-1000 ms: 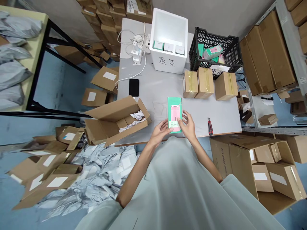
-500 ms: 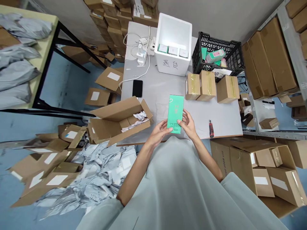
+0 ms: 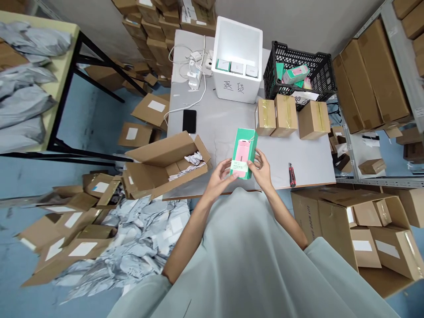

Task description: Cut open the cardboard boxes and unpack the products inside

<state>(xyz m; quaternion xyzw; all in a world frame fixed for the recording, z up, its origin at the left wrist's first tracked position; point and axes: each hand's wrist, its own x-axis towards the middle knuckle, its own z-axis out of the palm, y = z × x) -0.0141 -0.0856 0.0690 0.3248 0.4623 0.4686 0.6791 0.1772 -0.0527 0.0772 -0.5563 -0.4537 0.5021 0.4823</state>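
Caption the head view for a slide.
Left hand and right hand hold a green-and-pink cardboard product box over the grey table, beside an open brown cardboard carton.

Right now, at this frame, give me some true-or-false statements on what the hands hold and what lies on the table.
1. The left hand and the right hand both grip the green-and-pink product box. True.
2. The utility knife is in the right hand. False: it lies on the table, to that hand's right, untouched.
3. A black phone lies flat on the table beyond the open cardboard carton. True.
4. The white foam box is empty. False: three small boxes sit inside it.
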